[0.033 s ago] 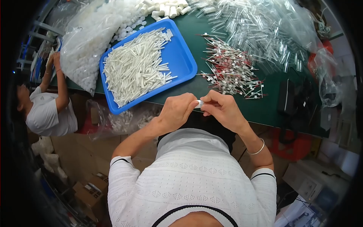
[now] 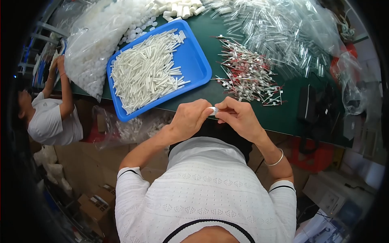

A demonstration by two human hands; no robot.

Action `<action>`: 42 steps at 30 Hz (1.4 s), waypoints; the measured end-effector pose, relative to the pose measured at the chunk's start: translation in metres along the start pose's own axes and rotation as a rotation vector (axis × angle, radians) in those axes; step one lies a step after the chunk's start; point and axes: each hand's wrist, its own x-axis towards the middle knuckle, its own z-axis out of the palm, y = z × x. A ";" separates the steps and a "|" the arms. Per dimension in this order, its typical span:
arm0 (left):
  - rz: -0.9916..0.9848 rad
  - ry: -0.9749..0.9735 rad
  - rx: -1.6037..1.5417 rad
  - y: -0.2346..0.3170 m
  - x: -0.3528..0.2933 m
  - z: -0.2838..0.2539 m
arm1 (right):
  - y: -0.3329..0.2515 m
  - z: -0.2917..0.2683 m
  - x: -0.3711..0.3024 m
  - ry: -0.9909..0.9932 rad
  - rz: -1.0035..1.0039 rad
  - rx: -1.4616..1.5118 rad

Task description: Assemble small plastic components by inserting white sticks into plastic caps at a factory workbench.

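Observation:
Above my lap, at the near edge of the table, both hands meet with fingers pinched. My left hand point(image 2: 190, 116) and my right hand point(image 2: 240, 116) grip a small shiny white piece point(image 2: 213, 111) between them; the fingers cover most of it, so its kind cannot be told. Just beyond my left hand lies a blue tray point(image 2: 198, 65) holding a heap of short white sticks point(image 2: 146, 71). Past my right hand is a loose pile of thin parts with white tabs and red ends point(image 2: 247, 73).
Clear plastic tubes point(image 2: 275, 32) spread across the far right of the green table point(image 2: 283, 117). At far left, a clear bag of round white pieces point(image 2: 89, 52) stands near white cylinders point(image 2: 182, 10). A black box point(image 2: 306, 103) sits at right. Another person point(image 2: 54, 117) works at left.

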 end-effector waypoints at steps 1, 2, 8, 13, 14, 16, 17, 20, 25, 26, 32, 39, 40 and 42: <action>-0.011 0.034 -0.054 0.002 0.002 0.000 | 0.004 0.003 -0.001 -0.002 0.001 -0.001; -0.013 0.037 -0.055 0.006 0.003 -0.003 | 0.009 0.006 -0.003 0.071 -0.072 0.070; -0.135 -0.016 -0.162 0.011 -0.003 -0.006 | 0.027 0.012 -0.006 0.171 -0.186 0.223; 0.025 0.017 0.013 0.009 -0.009 -0.001 | 0.032 0.013 -0.001 0.139 -0.283 0.202; 0.024 0.019 0.013 0.010 -0.009 0.000 | 0.031 0.010 0.001 0.119 -0.302 0.184; -0.024 0.060 -0.122 0.011 -0.007 0.000 | 0.027 0.004 0.003 0.098 -0.322 0.163; -0.024 0.064 -0.122 0.010 -0.006 0.000 | 0.024 0.001 0.005 0.054 -0.287 0.233; -0.182 -0.072 -0.433 0.003 -0.007 0.000 | 0.025 0.001 0.005 -0.016 -0.235 0.395; -0.367 -0.293 -0.988 -0.003 -0.011 0.004 | 0.028 0.010 0.011 -0.064 -0.255 0.499; -0.476 -0.345 -1.238 -0.004 -0.012 0.005 | 0.028 0.012 0.014 -0.077 -0.225 0.544; -0.584 -0.261 -1.860 -0.007 -0.019 0.019 | 0.022 0.015 0.016 0.047 -0.107 0.443; -0.555 -0.051 -1.462 -0.006 -0.057 -0.002 | 0.001 0.007 0.015 0.112 -0.245 -0.213; -0.634 -0.084 -1.264 -0.019 -0.076 -0.009 | 0.002 -0.005 0.018 0.206 -0.339 -0.412; -0.755 -0.078 -0.751 -0.054 -0.122 -0.012 | 0.001 -0.022 0.026 0.379 -0.429 -0.709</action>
